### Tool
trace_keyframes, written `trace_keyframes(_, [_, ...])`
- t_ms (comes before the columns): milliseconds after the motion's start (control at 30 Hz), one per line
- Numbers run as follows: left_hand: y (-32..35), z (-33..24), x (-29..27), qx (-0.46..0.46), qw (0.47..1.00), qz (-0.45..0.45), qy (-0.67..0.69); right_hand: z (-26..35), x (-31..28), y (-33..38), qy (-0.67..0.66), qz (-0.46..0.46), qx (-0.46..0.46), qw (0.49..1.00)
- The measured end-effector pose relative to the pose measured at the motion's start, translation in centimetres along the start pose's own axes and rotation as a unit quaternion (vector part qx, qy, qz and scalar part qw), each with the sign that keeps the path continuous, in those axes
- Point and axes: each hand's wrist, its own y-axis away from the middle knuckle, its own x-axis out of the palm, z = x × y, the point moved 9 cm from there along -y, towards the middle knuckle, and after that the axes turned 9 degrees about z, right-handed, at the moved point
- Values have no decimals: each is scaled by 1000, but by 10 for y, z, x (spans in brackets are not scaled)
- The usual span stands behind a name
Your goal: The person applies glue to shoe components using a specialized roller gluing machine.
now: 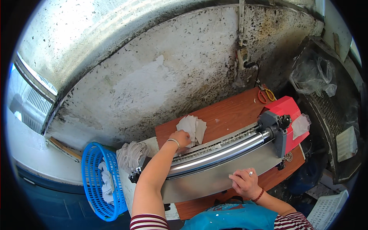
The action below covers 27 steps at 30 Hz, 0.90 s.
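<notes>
Feeding step, by the look; left hand (180,138) grip pinching white cloth pieces (193,127) behind roller machine (226,153); right hand (244,182) grip loose, flat on steel apron (207,180); blue basket (96,180) alongside table (234,111).

The machine (226,161) has a glossy metal roller (222,151), a matt steel plate (214,178) and a red plastic end (293,115), standing on a smooth wood table (230,113) before a rough stained wall (153,76).

A crumpled clear plastic bag (312,74) sits at the upper right. A small clear plastic packet (301,125) hangs on the red machine end (288,109). No signs or screens.
</notes>
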Motion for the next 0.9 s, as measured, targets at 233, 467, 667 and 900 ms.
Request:
trace_keyframes(233, [-28, 47, -6, -50, 992, -29, 116, -3, 2, -3, 0, 0, -8, 1000])
trace_keyframes(467, [-35, 79, 9, -153, 966, 13, 206, -6, 7, -2, 19, 6, -26, 999])
trace_keyframes(667, [-48, 92, 54, -223, 878, 128, 404, -6, 8, -2, 30, -3, -28, 999])
trace_keyframes(900, [-65, 99, 78, -216, 848, 160, 456, -9, 13, 2, 35, -20, -30, 999])
